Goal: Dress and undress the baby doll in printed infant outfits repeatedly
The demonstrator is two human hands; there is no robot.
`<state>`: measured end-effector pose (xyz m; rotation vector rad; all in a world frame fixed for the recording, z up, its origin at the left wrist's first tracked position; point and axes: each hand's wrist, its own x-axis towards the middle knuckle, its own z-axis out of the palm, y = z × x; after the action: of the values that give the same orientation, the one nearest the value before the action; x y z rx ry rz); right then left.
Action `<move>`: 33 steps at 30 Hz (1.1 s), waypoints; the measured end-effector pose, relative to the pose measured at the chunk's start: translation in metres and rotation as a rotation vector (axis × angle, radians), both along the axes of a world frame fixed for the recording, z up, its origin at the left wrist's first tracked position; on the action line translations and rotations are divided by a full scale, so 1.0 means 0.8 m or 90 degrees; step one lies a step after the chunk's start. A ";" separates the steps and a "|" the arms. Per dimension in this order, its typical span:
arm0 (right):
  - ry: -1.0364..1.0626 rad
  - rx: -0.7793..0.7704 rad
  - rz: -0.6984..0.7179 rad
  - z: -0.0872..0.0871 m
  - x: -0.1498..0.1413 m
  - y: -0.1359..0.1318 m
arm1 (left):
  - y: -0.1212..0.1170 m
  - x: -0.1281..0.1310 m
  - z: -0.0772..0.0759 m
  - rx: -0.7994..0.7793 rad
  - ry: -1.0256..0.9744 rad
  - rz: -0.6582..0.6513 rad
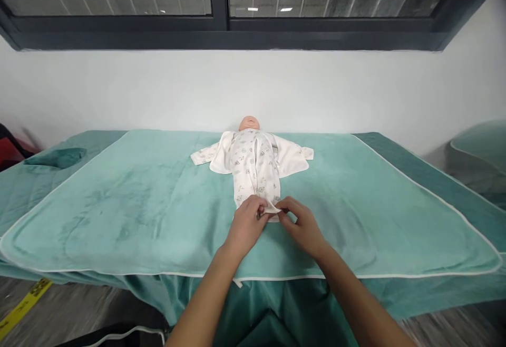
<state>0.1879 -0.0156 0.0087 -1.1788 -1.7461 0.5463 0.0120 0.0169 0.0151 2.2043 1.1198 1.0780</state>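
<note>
Head view: we see a doll [249, 123] lying on its back on a green blanket [150, 204], head toward the white wall [158, 88], under a dark-framed window [221, 33]. White printed baby clothes [247, 160] cover its body, one sleeve [204, 155] spread out to each side, lower part toward us. Our left hand [251, 218] pinches the bottom hem near its middle; our right hand [297, 221] pinches the hem's right corner between thumb and fingers. Both hands sit close together at the lower end of the clothes, above the blanket. Yellow tape [26, 307] shows on the floor [75, 310], lower left.
</note>
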 end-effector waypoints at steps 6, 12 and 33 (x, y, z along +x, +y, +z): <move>-0.141 -0.051 0.123 -0.002 0.022 -0.017 | -0.021 -0.027 -0.007 0.099 -0.036 -0.085; -0.174 -0.028 0.005 -0.006 0.053 0.049 | 0.048 -0.063 -0.033 0.083 -0.023 0.179; -0.272 0.056 -0.175 -0.057 0.046 0.172 | 0.171 -0.062 -0.053 0.207 0.260 0.260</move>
<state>0.2249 0.1221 -0.0367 -1.5206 -1.8902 0.0515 -0.0375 0.1537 -0.0271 2.6006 1.7353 1.0499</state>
